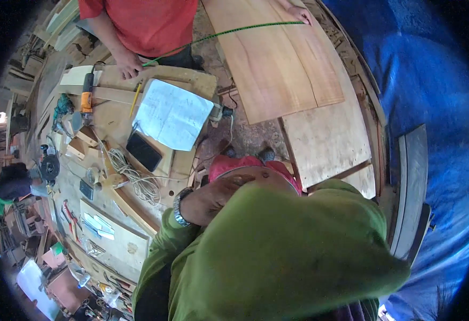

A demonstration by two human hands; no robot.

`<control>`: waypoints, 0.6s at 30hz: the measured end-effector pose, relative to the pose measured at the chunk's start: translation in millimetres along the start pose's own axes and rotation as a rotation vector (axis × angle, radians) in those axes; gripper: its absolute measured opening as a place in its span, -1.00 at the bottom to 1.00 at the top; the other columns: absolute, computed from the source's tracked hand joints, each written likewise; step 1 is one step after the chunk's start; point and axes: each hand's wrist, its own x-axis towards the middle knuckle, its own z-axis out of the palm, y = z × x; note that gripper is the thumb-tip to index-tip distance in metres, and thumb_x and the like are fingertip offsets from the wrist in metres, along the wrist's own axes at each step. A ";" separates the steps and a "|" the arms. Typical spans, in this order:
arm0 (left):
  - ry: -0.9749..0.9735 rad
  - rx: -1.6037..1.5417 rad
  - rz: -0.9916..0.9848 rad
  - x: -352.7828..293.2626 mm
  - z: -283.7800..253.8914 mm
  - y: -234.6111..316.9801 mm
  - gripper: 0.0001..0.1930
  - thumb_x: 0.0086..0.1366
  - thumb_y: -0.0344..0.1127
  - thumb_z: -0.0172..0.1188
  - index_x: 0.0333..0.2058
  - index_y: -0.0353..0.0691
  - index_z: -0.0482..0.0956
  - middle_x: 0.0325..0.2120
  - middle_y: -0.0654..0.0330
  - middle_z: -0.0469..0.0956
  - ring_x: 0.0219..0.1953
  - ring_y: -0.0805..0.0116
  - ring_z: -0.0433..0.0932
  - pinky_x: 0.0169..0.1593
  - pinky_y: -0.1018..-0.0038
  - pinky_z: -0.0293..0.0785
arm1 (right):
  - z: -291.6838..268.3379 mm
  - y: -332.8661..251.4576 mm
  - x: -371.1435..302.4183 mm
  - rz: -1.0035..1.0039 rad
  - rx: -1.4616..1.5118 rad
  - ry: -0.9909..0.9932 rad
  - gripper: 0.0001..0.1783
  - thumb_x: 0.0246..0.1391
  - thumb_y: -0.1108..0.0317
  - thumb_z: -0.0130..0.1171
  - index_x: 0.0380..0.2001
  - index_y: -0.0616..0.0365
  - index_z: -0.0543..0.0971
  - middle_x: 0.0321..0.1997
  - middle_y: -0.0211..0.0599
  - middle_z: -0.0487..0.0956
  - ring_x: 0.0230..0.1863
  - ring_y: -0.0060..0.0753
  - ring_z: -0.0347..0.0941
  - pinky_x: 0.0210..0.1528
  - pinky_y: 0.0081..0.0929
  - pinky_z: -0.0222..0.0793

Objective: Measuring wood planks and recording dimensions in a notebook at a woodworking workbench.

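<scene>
My left hand (pixel 213 200), with a metal-band watch (pixel 179 208) at the wrist, is bent in against my waist. Green cloth (pixel 277 241) of my long-sleeved top bulges in front of it and hides most of its fingers, so I cannot tell whether they grip the cloth. Pink cloth (pixel 234 163) shows just beyond at my waist. My right hand is hidden behind the green cloth. Across from me, a person in a red shirt (pixel 151 24) stretches a green tape measure (pixel 234 30) from the workbench to a wide wooden board (pixel 272 64).
On the workbench at left lie a paper sheet (pixel 173 113), a black phone (pixel 143 151), an orange angle grinder (pixel 86 99), a yellow pencil (pixel 135 100) and a coiled cord (pixel 130 174). A pale panel (pixel 328 142) lies under the board. A blue tarp (pixel 432 107) hangs at right.
</scene>
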 end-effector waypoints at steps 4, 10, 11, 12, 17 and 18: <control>-0.156 0.023 -0.026 -27.6 -0.9 -10.6 -0.82 0.17 -0.31 0.08 -0.27 -0.21 0.53 -0.28 0.16 0.53 -0.12 0.10 0.44 0.14 0.06 0.03 | -37.4 -34.6 -26.7 0.018 -0.252 -0.149 -0.71 -0.06 0.32 0.08 -0.25 0.17 0.35 -0.26 -0.20 0.43 -0.26 -0.30 0.37 -0.22 -0.38 0.30; -0.079 0.033 0.003 -31.5 0.6 -13.1 -0.85 0.17 -0.34 0.07 -0.31 -0.23 0.54 -0.31 0.12 0.53 -0.18 0.13 0.46 0.11 0.12 0.07 | -129.4 -43.5 -52.2 -0.024 -0.575 -0.457 -0.80 -0.12 0.30 0.11 -0.39 0.13 0.43 -0.39 -0.22 0.48 -0.38 -0.31 0.41 -0.34 -0.38 0.35; -0.097 0.074 0.009 -31.2 2.2 -12.5 -0.85 0.16 -0.34 0.08 -0.32 -0.23 0.54 -0.32 0.11 0.53 -0.19 0.13 0.46 0.11 0.15 0.08 | -139.0 -49.0 -47.3 -0.044 -0.624 -0.508 -0.81 -0.13 0.30 0.12 -0.42 0.13 0.44 -0.42 -0.22 0.48 -0.40 -0.31 0.42 -0.37 -0.39 0.36; -0.113 0.093 -0.023 -31.0 2.5 -12.7 -0.86 0.13 -0.36 0.09 -0.34 -0.25 0.53 -0.32 0.10 0.52 -0.19 0.13 0.45 0.11 0.19 0.08 | -138.5 -65.0 -53.6 -0.063 -0.673 -0.547 -0.82 -0.14 0.29 0.12 -0.44 0.12 0.45 -0.44 -0.23 0.49 -0.43 -0.32 0.43 -0.39 -0.39 0.36; -0.037 0.066 -0.057 -35.4 8.5 -8.1 -0.87 0.11 -0.40 0.09 -0.36 -0.28 0.52 -0.36 0.10 0.51 -0.14 0.14 0.41 0.10 0.22 0.09 | -91.9 -156.9 -19.7 -0.189 -0.823 -0.628 -0.86 -0.16 0.28 0.12 -0.53 0.10 0.50 -0.52 -0.25 0.52 -0.50 -0.34 0.45 -0.45 -0.39 0.38; -0.058 0.119 -0.038 -22.8 6.1 -0.8 -0.86 0.10 -0.39 0.10 -0.35 -0.28 0.52 -0.35 0.10 0.51 -0.13 0.12 0.40 0.09 0.22 0.12 | -90.7 -173.6 -13.7 -0.171 -0.866 -0.592 -0.86 -0.15 0.27 0.12 -0.55 0.09 0.51 -0.54 -0.25 0.52 -0.51 -0.35 0.45 -0.46 -0.39 0.39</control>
